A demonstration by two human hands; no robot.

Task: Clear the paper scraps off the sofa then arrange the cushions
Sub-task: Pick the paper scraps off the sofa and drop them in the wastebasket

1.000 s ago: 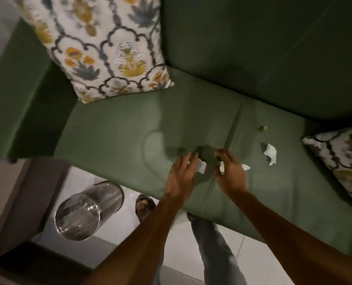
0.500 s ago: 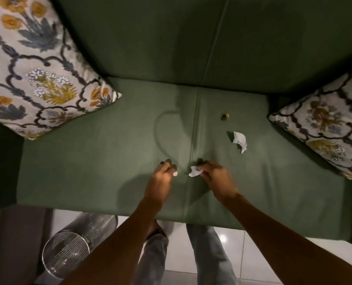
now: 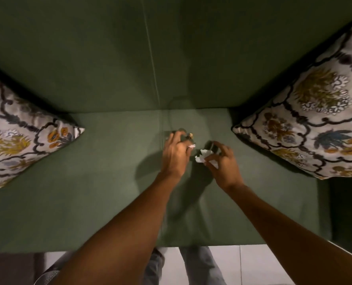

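Both hands are over the middle of the green sofa seat (image 3: 88, 202). My left hand (image 3: 176, 154) has a bit of white paper (image 3: 192, 146) tucked under its fingers, and its fingertips reach beside a small brownish scrap (image 3: 190, 137) on the seat. My right hand (image 3: 222, 163) pinches crumpled white paper scraps (image 3: 202, 157). A floral cushion (image 3: 16, 138) leans at the left end of the sofa. Another floral cushion (image 3: 309, 112) leans at the right end.
The sofa backrest (image 3: 171, 48) rises behind the seat. The rim of a metal mesh bin (image 3: 45, 277) shows on the floor at the lower left, beside my arm. White floor tiles (image 3: 253, 264) and my trouser legs lie below the seat's front edge.
Both hands moved farther back on the seat. My right hand took hold of the larger white scrap that lay on the seat. My left hand reached the small brownish scrap.
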